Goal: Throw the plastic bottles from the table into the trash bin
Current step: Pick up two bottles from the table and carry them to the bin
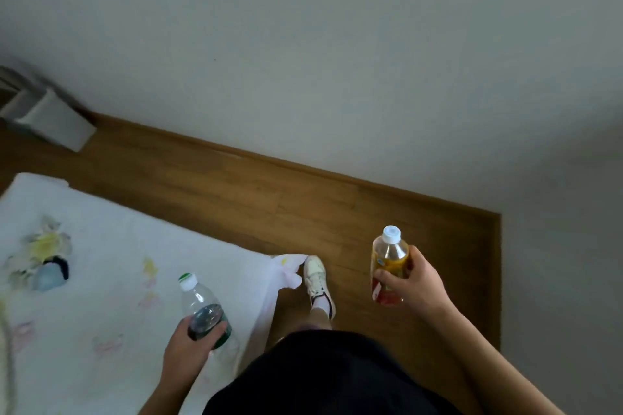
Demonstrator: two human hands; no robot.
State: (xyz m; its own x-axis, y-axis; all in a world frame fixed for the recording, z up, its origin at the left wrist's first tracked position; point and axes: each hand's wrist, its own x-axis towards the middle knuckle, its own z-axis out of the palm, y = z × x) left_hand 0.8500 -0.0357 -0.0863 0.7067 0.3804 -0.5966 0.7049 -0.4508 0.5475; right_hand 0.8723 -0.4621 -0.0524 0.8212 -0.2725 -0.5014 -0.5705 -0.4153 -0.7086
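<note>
Dark shorts [323, 377] fill the near edge. The left hand [188, 344] grips a clear bottle [202, 307] above the white cloth [111, 280]. The right hand [414, 283] wraps an orange bottle [387, 263] over the wood floor [269, 199]. A bin [50, 118] stands far left by the wall.

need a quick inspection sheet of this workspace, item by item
surface: table under a white floral tablecloth.
job's things: clear bottle with green label in left hand; bottle with yellow and red label in right hand; both capped. Grey and white container by the wall, possibly the bin.
clutter: small blue and dark items on the cloth, blurred.
grippers: both hands closed on bottles.
cables: nothing seen.
surroundings: wooden floor, pale wall, white shoe.
</note>
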